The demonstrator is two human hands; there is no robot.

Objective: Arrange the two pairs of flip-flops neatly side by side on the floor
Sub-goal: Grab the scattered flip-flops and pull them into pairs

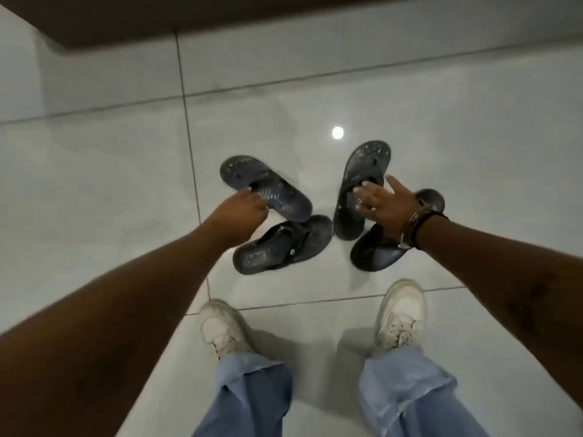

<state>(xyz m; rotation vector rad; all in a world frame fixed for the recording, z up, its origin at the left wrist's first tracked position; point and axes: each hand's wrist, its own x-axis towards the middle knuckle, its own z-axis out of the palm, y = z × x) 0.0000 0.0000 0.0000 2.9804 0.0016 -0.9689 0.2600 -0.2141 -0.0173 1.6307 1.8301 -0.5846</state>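
Several dark flip-flops lie scattered on the glossy white tile floor [441, 127]. My left hand [244, 212] is closed on the strap of a speckled flip-flop [277, 193] at the left, which angles up to the left. Below it lies a plain dark flip-flop [284, 246], touching its heel. My right hand [383, 205] hovers with fingers spread over the strap of a second speckled flip-flop [356, 181], fingertips at the strap. Under my right wrist lies another plain dark flip-flop [375, 250], partly hidden.
My two feet in white sneakers [222, 326] [402, 313] and blue jeans stand just below the flip-flops. A dark brown ledge [189, 14] runs along the top edge. A ceiling light reflection [337, 133] shines on the tile.
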